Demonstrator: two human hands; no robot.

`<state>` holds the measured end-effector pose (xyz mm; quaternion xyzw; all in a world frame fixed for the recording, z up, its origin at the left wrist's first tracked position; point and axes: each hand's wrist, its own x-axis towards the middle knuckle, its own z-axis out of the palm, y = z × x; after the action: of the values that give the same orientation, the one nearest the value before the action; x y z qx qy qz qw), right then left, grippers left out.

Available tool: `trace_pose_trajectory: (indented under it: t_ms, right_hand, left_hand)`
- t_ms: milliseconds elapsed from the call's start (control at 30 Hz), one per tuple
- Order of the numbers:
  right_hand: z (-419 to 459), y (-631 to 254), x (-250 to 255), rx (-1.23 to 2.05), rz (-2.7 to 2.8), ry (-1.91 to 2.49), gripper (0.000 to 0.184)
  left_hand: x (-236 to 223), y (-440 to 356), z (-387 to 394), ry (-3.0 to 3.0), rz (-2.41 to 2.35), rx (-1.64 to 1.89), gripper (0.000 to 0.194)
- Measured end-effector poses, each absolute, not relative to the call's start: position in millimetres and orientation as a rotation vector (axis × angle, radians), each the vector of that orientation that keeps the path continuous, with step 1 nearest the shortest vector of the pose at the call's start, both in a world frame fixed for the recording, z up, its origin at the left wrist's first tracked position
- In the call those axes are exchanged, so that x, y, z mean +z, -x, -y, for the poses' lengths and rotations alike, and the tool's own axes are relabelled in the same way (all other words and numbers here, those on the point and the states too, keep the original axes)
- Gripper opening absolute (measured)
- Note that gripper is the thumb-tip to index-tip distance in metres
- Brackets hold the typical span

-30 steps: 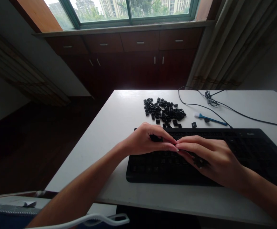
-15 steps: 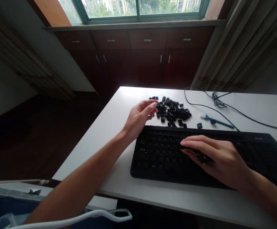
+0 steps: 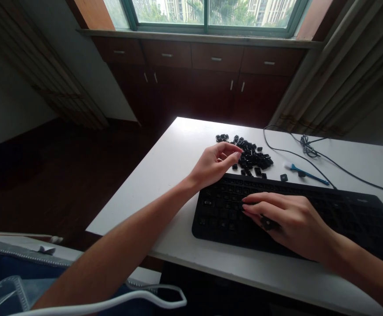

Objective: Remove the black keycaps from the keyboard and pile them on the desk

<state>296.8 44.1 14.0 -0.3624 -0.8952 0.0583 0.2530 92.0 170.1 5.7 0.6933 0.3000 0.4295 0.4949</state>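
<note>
A black keyboard (image 3: 244,235) lies on the white table, with many key positions on its left part showing bare sockets. Over those sockets my right hand (image 3: 290,219) is bent, thumb and fingertips drawn together. Tucked under its fingers is a small black keycap (image 3: 268,223); the very fingertips hide anything else. Beyond the keyboard's back edge is a heap of loose black keycaps (image 3: 255,160). My left hand (image 3: 216,162) reaches to the heap's near left side, thumb and index tip closed together. Whether a keycap is between them cannot be made out.
Right of the heap lie a blue brush (image 3: 308,174) and a single keycap (image 3: 283,177). A black cable (image 3: 352,169) runs across the back of the white table (image 3: 128,197). A white curved strip (image 3: 128,300) crosses the lower left, near blue fabric (image 3: 10,263).
My left hand has moved right, further across the front of the keycap heap. My right hand has shifted left over the keyboard, its fingertips closer together. The whole view has swung slightly.
</note>
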Motion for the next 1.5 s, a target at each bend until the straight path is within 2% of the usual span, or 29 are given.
trace_pose_trajectory:
  t_ms: [533, 767, 1000, 1200, 1333, 1400, 1467, 1500]
  right_hand:
    - [-47.3, -282.9, 15.0, 0.303, 2.421, 1.027, 0.021]
    - [-46.5, -287.3, 16.4, 0.261, 2.319, 1.119, 0.043]
    - [-48.0, -286.8, 15.6, 0.292, 2.396, 1.097, 0.033]
    - [-48.1, -287.0, 16.7, 0.323, 2.45, 1.098, 0.026]
    - [-46.3, -286.0, 24.0, 0.336, 2.453, 1.111, 0.025]
    - [-45.2, -285.5, 31.1, 0.379, 2.356, 1.142, 0.019]
    - [-45.4, -283.4, 39.5, 0.536, 2.118, 1.204, 0.004]
    - [-46.3, -280.9, 44.0, 0.664, 1.95, 1.204, 0.013]
  left_hand:
    - [3.6, -93.5, -169.9, -1.719, -0.724, 1.023, 0.027]
    - [3.9, -92.9, -170.4, -1.717, -0.706, 1.015, 0.026]
    - [5.4, -91.8, -171.2, -1.753, -0.709, 0.972, 0.028]
    - [19.2, -69.1, -177.1, -1.965, -0.495, 0.578, 0.027]
    - [21.6, -57.0, -183.7, -2.015, -0.463, 0.49, 0.026]
    - [19.5, -56.3, -187.5, -2.013, -0.475, 0.51, 0.026]
    - [16.1, -57.8, -191.9, -1.992, -0.518, 0.573, 0.027]
    - [14.2, -58.8, -194.2, -1.966, -0.561, 0.631, 0.028]
